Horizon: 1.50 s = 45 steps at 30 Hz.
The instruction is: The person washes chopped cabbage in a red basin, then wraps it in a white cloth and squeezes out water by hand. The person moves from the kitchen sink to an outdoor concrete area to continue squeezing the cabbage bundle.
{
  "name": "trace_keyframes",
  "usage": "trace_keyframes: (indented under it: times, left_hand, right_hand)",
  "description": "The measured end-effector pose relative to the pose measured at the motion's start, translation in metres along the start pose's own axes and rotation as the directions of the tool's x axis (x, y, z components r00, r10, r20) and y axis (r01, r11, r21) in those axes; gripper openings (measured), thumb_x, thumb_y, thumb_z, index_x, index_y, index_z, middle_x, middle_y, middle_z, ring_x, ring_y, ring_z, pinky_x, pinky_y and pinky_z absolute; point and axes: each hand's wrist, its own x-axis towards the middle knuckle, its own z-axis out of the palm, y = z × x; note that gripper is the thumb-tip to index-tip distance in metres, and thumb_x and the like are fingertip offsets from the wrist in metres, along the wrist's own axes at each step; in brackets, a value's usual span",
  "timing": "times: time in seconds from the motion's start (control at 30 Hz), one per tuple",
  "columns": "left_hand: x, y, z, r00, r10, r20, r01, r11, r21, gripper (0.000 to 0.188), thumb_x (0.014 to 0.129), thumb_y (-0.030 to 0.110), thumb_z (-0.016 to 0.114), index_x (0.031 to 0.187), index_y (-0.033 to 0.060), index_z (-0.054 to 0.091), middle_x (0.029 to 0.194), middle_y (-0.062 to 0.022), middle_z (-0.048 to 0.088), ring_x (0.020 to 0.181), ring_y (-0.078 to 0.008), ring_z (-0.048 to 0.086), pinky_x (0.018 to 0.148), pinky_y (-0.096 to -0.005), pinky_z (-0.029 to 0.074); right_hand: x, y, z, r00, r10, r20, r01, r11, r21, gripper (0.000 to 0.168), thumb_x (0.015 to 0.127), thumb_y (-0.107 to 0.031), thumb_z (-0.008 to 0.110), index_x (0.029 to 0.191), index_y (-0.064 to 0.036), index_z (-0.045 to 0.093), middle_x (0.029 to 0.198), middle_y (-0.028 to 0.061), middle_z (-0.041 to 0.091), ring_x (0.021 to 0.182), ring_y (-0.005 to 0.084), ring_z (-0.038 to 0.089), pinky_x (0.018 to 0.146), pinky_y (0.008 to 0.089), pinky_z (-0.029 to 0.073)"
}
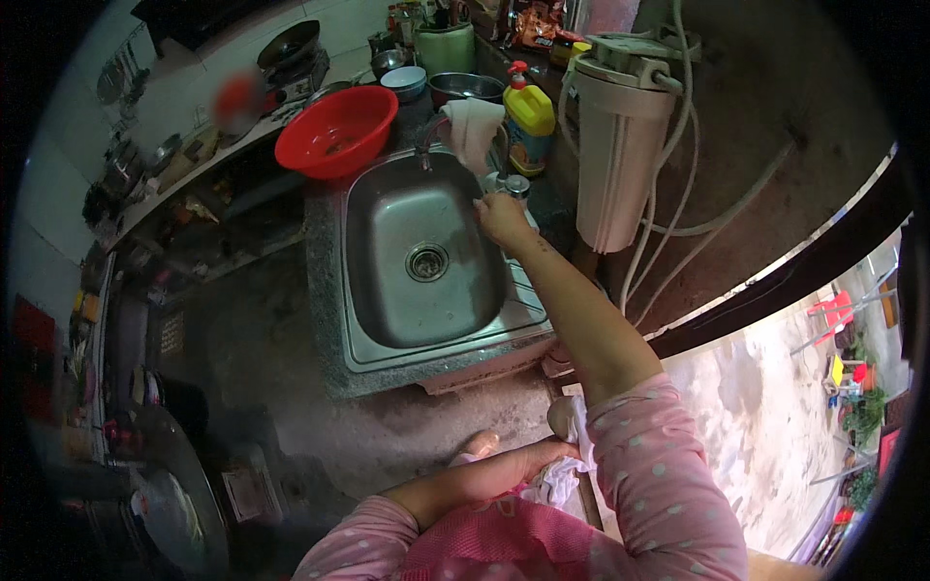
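Observation:
My left hand (546, 456) is low in front of my body, closed on a bunched white cloth (556, 483) that hangs beneath it. My right hand (503, 220) reaches over the right rim of a stainless steel sink (407, 312), its fingers curled. Whether those fingers hold anything is hidden. Just beyond that hand is a round metal cap (517, 184) at the back right of the sink. A second white cloth (474, 127) drapes over the curved faucet (425, 154). No water is seen running, and the drain strainer (427, 261) is in plain sight.
A red plastic basin (338, 134) stands at the sink's back left corner. Behind are a bowl (404, 80), a metal basin (466, 86) and a yellow pump bottle (529, 116). A white filter housing (623, 160) with hoses hangs at right. A wok (289, 42) is farther back.

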Motion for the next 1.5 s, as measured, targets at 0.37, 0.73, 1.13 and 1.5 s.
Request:
trace_keyframes:
  times: [0.37,0.73,1.13,1.5]
  left_hand:
    - [0.132,-0.056,0.081,0.978,-0.111,0.175,0.118,0.993,-0.028,0.017,0.082,0.018,0.053,0.086,0.0033,0.059,0.07,-0.0095,0.062,0.061,-0.0205,0.062,0.06,-0.0344,0.052]
    - [0.291,-0.107,0.29,0.96,-0.204,0.194,0.053,0.806,0.589,0.034,0.075,0.009,0.067,0.108,0.0067,0.059,0.087,-0.0033,0.063,0.073,-0.0147,0.06,0.061,-0.0301,0.05]
    - [0.583,0.006,0.388,0.976,0.085,0.202,-0.2,0.728,0.656,0.043,0.065,0.003,0.07,0.107,0.0031,0.058,0.1,-0.0068,0.061,0.086,-0.0167,0.058,0.07,-0.0325,0.049]
    - [0.757,0.216,0.425,0.981,-0.026,0.19,-0.047,0.928,0.369,0.041,0.072,0.011,0.07,0.11,0.0037,0.059,0.1,-0.0066,0.063,0.083,-0.015,0.061,0.067,-0.0311,0.051]
  right_hand:
    - [-0.337,0.044,-0.188,0.852,-0.499,0.16,0.429,0.839,0.335,0.019,0.084,-0.012,0.059,0.1,-0.001,0.059,0.091,0.0165,0.061,0.083,0.0318,0.059,0.073,0.0372,0.047]
    - [-0.643,0.248,-0.387,0.736,0.599,-0.316,-0.376,0.75,0.544,0.082,0.067,-0.042,0.076,0.133,-0.009,0.041,0.136,0.0127,0.041,0.126,0.0257,0.037,0.103,0.0346,0.03]
    - [-0.554,0.507,-0.518,0.444,0.742,-0.503,-0.552,0.668,0.498,0.048,0.077,-0.02,0.07,0.12,-0.005,0.055,0.106,0.0119,0.06,0.097,0.0172,0.056,0.083,0.0295,0.046]
    - [-0.403,0.727,-0.674,0.913,0.372,-0.166,-0.191,0.752,0.631,0.076,0.072,-0.026,0.072,0.135,-0.003,0.036,0.134,0.0103,0.042,0.124,0.0209,0.039,0.102,0.0341,0.031]
